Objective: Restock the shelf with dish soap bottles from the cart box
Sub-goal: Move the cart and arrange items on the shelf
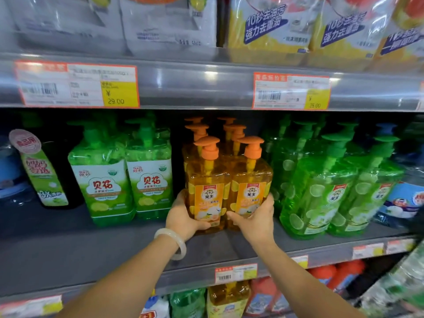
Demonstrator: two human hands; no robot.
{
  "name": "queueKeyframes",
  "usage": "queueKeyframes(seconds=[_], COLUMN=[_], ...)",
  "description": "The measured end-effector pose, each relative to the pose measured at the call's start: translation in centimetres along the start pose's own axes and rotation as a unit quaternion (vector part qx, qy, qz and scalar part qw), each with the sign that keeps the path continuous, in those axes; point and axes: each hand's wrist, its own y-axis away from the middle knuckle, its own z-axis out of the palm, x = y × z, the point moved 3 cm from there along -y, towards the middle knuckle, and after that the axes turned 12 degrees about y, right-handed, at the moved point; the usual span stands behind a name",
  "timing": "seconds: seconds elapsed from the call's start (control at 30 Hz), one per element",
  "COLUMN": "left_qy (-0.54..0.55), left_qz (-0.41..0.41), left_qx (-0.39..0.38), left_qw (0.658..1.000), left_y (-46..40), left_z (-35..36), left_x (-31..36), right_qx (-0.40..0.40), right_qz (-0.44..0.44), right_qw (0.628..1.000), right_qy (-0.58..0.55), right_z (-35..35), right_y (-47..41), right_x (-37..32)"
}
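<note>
- At the far left of the middle shelf [68, 244] stands a dark bottle [46, 175] with a green label, apart from the rest.
- Next to it, two light green pump bottles [128, 177] stand side by side near the shelf's front, with bare shelf in front of them.
- The left hand [183, 214], a pale bangle [176, 242] on its wrist, grips the lower left side of the orange twin pack [229, 187], thumb across the front label and fingers wrapped behind.
- The twin pack, two orange pump bottles joined together, sits in the gap between the green rows, in front of more orange pumps [213, 127] behind it. Whether its base fully rests on the shelf cannot be told.
- The right hand [254, 216] grasps the pack's lower right corner, its fingers curled round the side.
- Right of that, dark green lime-patterned bottles [325, 187] crowd close to the pack.
- The step in hand looks like placing or squaring up the pack in its lane.
- The next move likely calls for sliding it straight back to meet the bottles behind, letting go, then returning to the cart box, which is out of view.
</note>
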Motion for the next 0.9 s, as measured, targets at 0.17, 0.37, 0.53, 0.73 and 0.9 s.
queueKeyframes(seconds=[0.17,0.37,0.53,0.73,0.9], left_qy=[-0.023,-0.037,-0.045,-0.065,-0.103], left_qz=[-0.001,-0.012,-0.015,-0.032,-0.05], left_qx=[0.006,0.002,0.0,-0.017,0.004], left_qw=[1.0,0.999,0.999,0.997,0.993], left_y=[-0.6,-1.1,-1.1,-0.1,2.0], left_z=[0.0,-0.1,-0.1,0.0,-1.0], left_x=[-0.3,-0.6,-0.5,-0.4,-1.1], right_qx=[0.006,0.002,-0.002,-0.039,-0.092], right_qz=[0.003,0.005,0.012,0.033,0.019], right_qw=[1.0,1.0,1.0,0.997,0.985], right_qy=[-0.003,0.013,0.022,0.061,0.144], right_z=[0.5,0.9,0.7,-0.7,-2.3], right_y=[-0.9,-1.1,-0.9,0.3,2.2], right_x=[-0.2,-0.3,-0.5,-0.7,-0.3])
